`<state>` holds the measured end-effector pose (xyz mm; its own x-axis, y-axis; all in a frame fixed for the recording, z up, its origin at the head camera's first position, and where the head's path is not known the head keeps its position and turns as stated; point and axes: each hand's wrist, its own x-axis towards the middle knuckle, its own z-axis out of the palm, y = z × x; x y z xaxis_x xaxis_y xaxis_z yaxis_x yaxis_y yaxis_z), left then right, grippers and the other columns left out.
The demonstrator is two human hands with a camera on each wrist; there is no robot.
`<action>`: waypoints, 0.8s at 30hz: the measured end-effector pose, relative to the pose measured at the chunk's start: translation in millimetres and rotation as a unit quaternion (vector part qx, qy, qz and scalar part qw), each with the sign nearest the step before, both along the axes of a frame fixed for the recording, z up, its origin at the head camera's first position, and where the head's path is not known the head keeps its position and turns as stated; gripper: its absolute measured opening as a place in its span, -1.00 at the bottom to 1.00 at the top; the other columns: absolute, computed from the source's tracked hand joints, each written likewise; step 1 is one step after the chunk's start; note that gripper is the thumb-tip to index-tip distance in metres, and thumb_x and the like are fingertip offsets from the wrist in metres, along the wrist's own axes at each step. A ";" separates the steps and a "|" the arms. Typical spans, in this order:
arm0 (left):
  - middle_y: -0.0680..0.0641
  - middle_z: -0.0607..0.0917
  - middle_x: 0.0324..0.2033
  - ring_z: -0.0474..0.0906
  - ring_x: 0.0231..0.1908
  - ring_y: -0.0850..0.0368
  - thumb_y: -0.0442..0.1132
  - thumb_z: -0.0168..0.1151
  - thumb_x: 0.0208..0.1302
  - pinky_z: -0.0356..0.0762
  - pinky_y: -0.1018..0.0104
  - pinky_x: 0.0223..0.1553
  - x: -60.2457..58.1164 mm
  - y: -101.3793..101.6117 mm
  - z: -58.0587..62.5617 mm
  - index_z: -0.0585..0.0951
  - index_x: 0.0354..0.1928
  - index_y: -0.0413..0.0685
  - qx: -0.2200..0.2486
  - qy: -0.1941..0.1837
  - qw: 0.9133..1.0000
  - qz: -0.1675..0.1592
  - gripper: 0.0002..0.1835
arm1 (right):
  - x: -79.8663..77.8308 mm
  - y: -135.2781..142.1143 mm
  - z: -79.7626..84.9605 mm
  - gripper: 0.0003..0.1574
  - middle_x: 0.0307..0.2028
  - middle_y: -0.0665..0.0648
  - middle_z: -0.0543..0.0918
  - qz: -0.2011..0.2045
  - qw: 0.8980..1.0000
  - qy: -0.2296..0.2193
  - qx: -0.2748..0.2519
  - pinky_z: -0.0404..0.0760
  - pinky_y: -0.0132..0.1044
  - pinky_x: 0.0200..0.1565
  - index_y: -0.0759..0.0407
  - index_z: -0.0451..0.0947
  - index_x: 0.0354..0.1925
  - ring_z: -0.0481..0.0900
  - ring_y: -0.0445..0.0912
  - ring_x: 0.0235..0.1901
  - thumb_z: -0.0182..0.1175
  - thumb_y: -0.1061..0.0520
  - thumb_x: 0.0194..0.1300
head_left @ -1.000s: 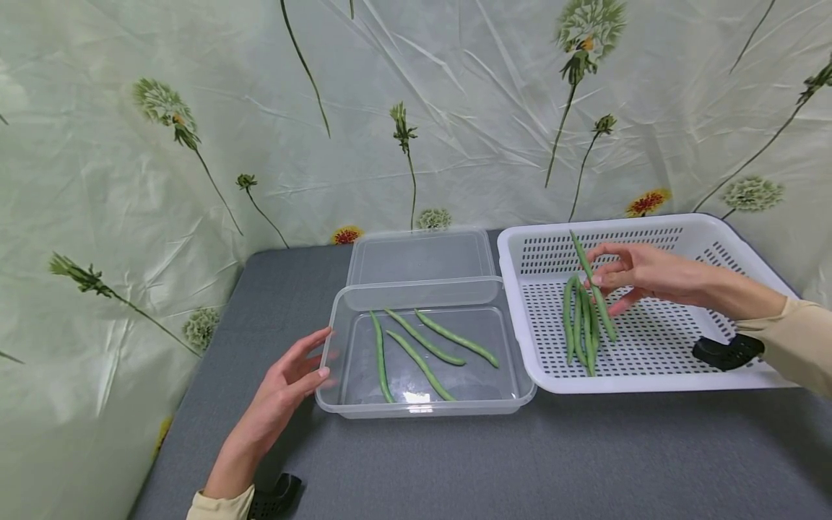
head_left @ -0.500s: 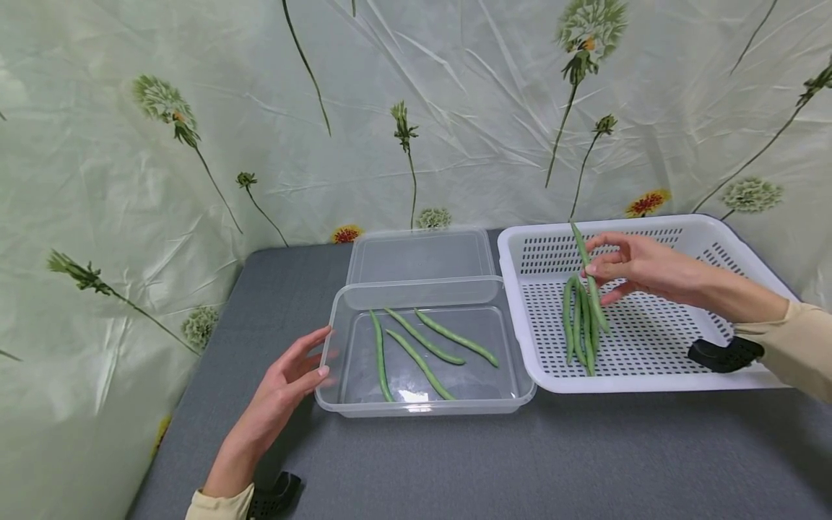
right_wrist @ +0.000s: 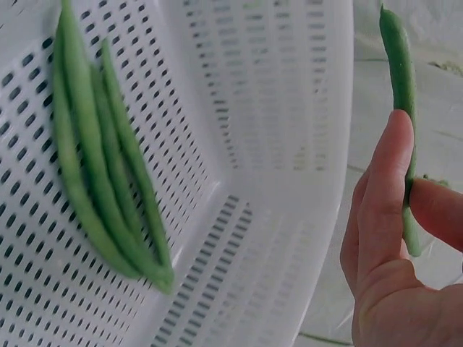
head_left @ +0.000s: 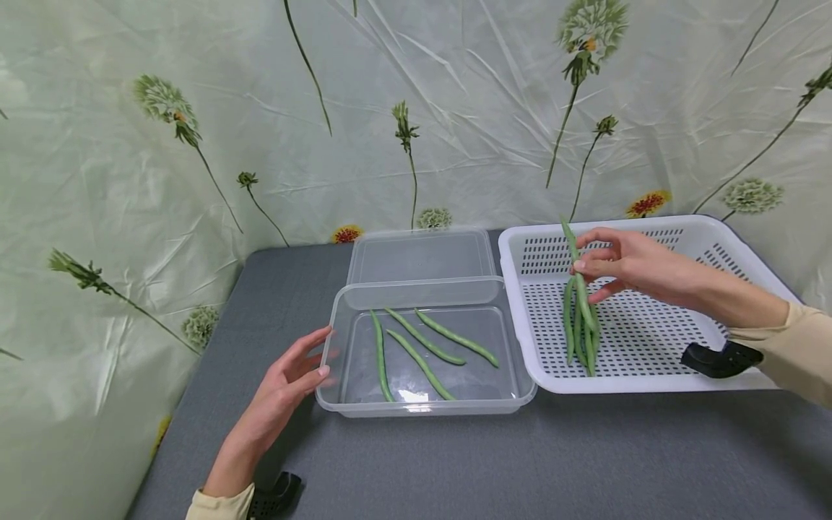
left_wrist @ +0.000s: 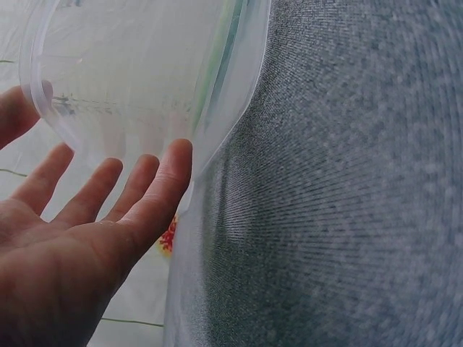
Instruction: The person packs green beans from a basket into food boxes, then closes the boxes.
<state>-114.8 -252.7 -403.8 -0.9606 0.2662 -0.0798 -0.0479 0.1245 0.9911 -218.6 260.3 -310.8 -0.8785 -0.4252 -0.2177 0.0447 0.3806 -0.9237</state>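
Note:
My right hand pinches one green bean between thumb and fingertips, holding it up over the white perforated basket. Below it, several more green beans lie bunched side by side on the basket floor. My left hand is at the left wall of a clear plastic box, its fingers extended and the fingertips resting against that wall. Inside the box, several green beans lie spread apart on the bottom.
Behind the box lies a clear flat lid. Box and basket stand side by side on a grey cloth-covered table. A flower-printed sheet hangs behind the table. Black straps are on both wrists.
My right hand has moved a little to the left with the held bean, which now overlaps the bunch in the head view. The left hand and the box have stayed put.

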 end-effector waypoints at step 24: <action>-0.06 0.16 0.46 0.21 0.36 -0.18 -0.31 0.09 0.47 0.50 0.04 0.11 -0.9 -0.7 -0.6 0.19 0.50 -0.03 -0.001 -0.009 1.000 0.005 -0.38 | 7.1 -59.5 7.1 -0.37 -0.14 0.24 0.65 0.019 0.995 -0.027 -0.090 0.66 0.08 -0.15 0.40 0.12 0.30 0.58 -0.03 -0.20 0.16 0.22 0.43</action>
